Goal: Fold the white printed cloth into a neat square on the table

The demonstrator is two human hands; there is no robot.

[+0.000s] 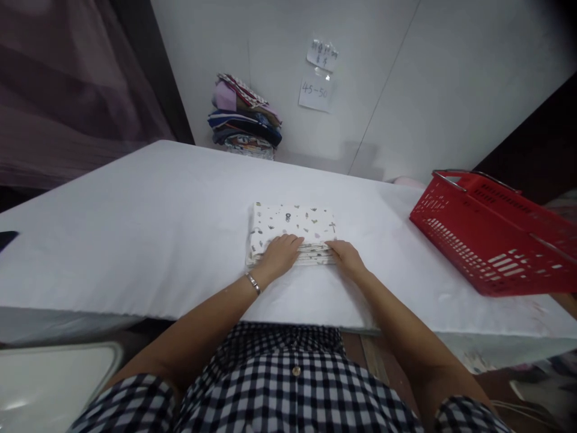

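Observation:
A folded white cloth with small printed figures (293, 225) lies on the white table (148, 222) in front of me. My left hand (279, 255) rests on its near edge, fingers curled over the folded layers; a bracelet is on that wrist. My right hand (346, 255) grips the near right corner of the same cloth, fingers closed on the edge.
A red plastic basket (491, 234) stands tilted at the table's right edge. A stack of folded coloured fabrics (246, 117) sits at the back against the wall, below two paper notes (315, 93). A dark object (6, 239) shows at the far left.

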